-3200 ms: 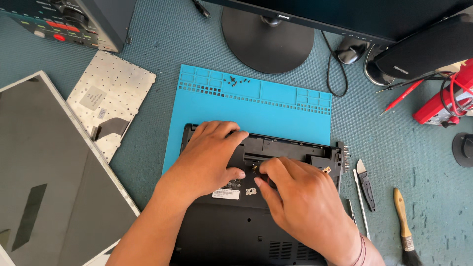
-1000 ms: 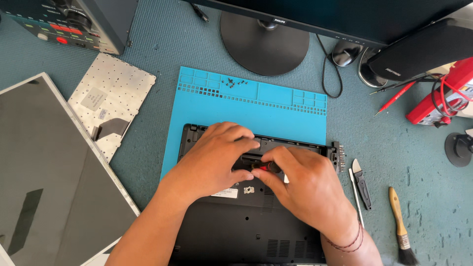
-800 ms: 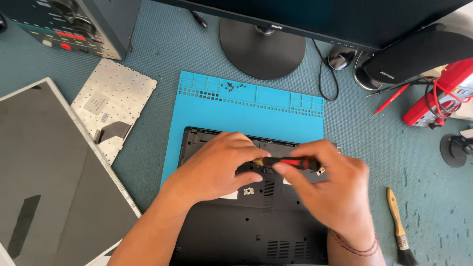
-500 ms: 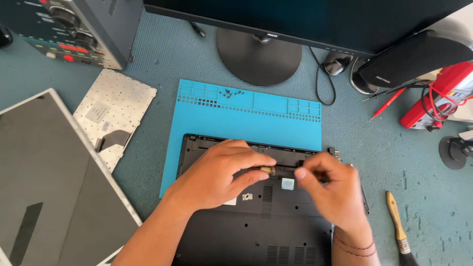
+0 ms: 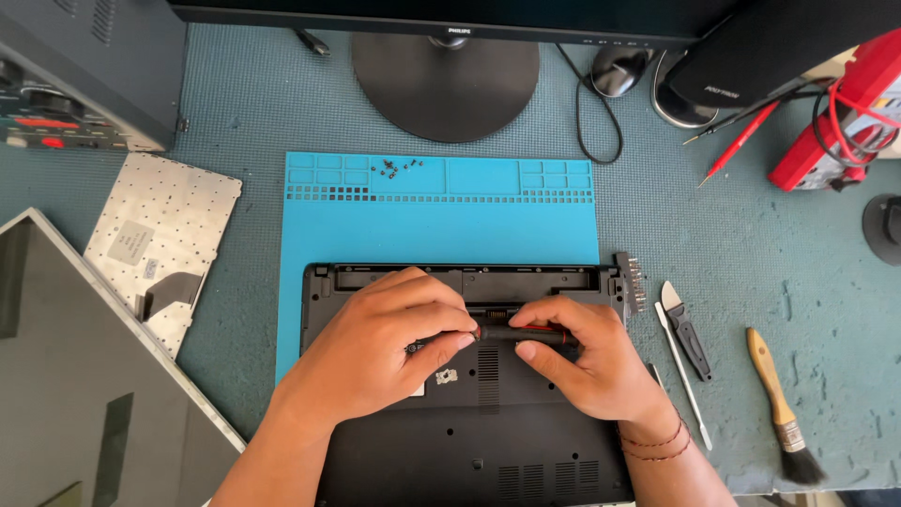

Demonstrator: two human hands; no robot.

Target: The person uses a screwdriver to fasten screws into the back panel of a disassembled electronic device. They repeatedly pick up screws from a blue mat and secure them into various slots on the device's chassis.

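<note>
Head view: laptop base (image 5: 469,441), underside up, at blue mat's (image 5: 441,225) near edge. Right hand (image 5: 587,361) pinches a red-black screwdriver (image 5: 521,331); left hand (image 5: 380,352) seemingly pinches its tip. Loose screws (image 5: 394,168) at mat's far edge; cover remains on.

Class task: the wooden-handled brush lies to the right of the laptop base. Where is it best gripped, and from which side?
Probably the brush is best gripped at mid-handle, from above: the bare wooden handle lies flat on the table, bristles pointing toward the near edge, with open space on both sides.
</note>
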